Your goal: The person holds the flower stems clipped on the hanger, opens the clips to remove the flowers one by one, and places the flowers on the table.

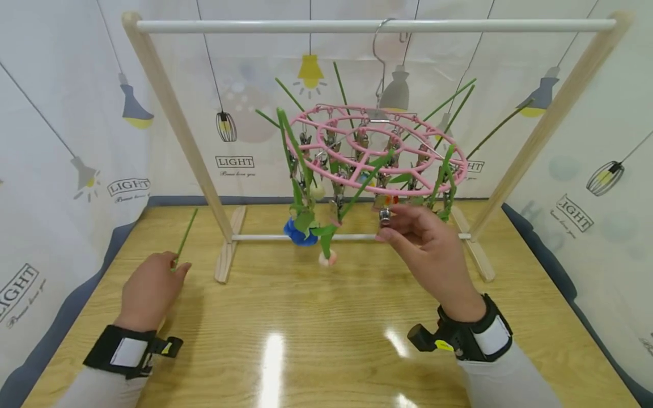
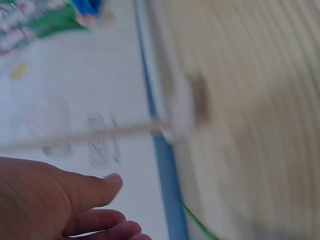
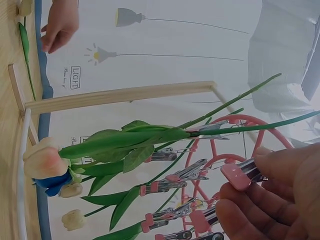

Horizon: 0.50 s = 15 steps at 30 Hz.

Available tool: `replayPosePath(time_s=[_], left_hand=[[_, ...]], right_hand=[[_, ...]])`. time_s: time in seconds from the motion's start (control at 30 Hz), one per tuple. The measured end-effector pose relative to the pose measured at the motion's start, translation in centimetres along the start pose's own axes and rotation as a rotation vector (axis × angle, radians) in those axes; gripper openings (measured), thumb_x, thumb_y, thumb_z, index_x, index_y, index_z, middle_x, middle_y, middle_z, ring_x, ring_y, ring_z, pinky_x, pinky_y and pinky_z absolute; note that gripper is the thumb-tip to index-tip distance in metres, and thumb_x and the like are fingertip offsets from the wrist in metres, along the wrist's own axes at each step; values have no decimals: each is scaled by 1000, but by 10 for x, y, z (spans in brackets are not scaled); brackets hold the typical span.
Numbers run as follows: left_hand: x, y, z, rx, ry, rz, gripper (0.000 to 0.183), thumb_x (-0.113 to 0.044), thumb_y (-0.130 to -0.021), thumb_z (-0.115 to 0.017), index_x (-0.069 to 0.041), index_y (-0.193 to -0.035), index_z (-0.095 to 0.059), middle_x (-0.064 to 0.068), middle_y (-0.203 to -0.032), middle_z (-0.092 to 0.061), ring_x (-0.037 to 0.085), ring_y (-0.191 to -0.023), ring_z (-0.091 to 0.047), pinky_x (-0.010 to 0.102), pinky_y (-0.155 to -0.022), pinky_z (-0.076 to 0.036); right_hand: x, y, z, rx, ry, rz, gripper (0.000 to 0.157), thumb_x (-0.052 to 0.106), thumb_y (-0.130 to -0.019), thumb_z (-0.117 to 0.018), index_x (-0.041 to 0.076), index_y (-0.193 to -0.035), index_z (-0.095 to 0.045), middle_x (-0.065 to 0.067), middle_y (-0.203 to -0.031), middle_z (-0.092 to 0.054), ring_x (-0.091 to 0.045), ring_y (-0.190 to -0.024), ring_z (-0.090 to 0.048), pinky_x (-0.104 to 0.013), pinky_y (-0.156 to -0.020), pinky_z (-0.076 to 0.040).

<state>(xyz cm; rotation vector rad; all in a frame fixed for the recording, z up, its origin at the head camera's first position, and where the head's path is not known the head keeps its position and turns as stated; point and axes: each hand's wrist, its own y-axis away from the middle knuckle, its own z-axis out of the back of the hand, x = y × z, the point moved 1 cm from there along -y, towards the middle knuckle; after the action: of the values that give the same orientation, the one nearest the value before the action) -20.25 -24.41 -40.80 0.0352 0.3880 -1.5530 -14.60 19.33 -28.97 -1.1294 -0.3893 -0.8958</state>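
In the head view my right hand point(image 1: 433, 249) pinches a metal clip point(image 1: 385, 217) between thumb and fingers, under the front rim of a pink round clip hanger point(image 1: 408, 193). The right wrist view shows the clip's pink pad point(image 3: 237, 177) clearly. My left hand point(image 1: 153, 286) is over the table's left side, near a flower's green stem point(image 1: 187, 235). In the right wrist view that hand appears apart from the stem, fingers loosely bent. Artificial flowers hang head down from the hanger's clips, among them a blue rose point(image 1: 301, 232) and a pale pink tulip point(image 3: 47, 156).
The hanger's hook point(image 1: 378, 48) hangs on the white top bar point(image 1: 255, 26) of a wooden-sided rack point(image 1: 176, 113). A lower white bar point(image 1: 260, 238) crosses between the rack's feet. A patterned sheet stands behind the wooden table point(image 1: 331, 323).
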Motion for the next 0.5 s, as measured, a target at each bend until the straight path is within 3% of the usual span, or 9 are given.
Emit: replayPosePath(time_s=[0.23, 0.37, 0.5], left_hand=[[-99, 18, 3, -73, 179, -280, 34, -31, -92, -59, -2, -108, -65, 12, -88, -66, 19, -73, -60, 39, -57, -55], [-157, 28, -3, -46, 277, -417, 28, -31, -91, -59, -10, -109, -65, 3, -92, -65, 9, -77, -58, 31, -62, -55], [-208, 30, -16, 41, 403, -507, 25, -30, -91, -59, -15, -110, -65, -4, -93, -64, 1, -78, -54, 24, -63, -53]], right_hand=[[-9, 3, 2, 26, 30, 60, 33, 1, -85, -64, 1, -118, -58, -11, -92, -68, -12, -79, -63, -17, -65, -54], [-21, 7, 6, 76, 114, 49, 36, 13, -90, -61, 11, -125, -56, -4, -96, -69, -5, -80, -62, -22, -65, -55], [-20, 10, 14, 129, 221, 2, 40, 26, -93, -58, 17, -131, -53, 2, -99, -68, 0, -78, -60, -27, -62, -56]])
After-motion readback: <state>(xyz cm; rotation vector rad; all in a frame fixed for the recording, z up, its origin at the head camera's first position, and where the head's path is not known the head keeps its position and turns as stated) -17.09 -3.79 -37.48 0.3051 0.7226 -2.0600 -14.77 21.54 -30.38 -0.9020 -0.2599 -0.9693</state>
